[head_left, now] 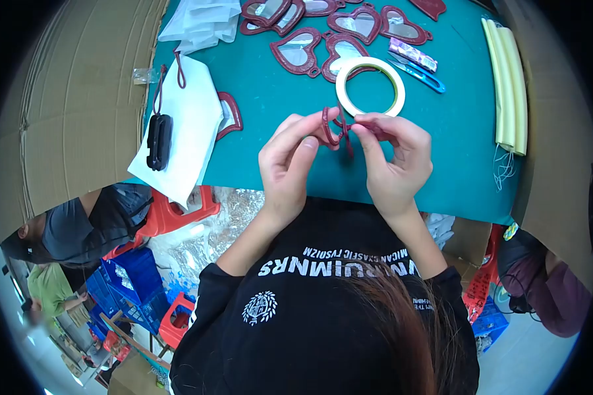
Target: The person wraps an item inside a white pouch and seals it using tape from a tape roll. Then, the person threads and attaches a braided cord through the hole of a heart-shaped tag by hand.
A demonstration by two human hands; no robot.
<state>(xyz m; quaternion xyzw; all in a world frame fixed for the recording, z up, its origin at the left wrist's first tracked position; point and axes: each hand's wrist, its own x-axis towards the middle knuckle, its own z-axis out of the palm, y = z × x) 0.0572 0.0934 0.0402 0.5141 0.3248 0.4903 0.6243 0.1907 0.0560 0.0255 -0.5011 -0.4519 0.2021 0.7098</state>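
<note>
A dark red cord [329, 128] is looped between my two hands, above the near part of the green table. My left hand [288, 158] has its fingers bent, with a loop of the cord around the fingertips. My right hand [396, 158] pinches the other part of the cord between thumb and index finger. Just beyond the hands lies a roll of white tape [394, 78]. Several dark red heart-shaped frames [296, 51] with shiny centres lie farther back.
On the left, a white sheet [194, 99] carries a black object [158, 141], beside a partly covered red piece [229, 115]. A blue cutter [423, 76], a purple packet [412, 54] and yellow strips [509, 85] lie right. Cardboard flanks the green table [454, 151]. Other people sit nearby.
</note>
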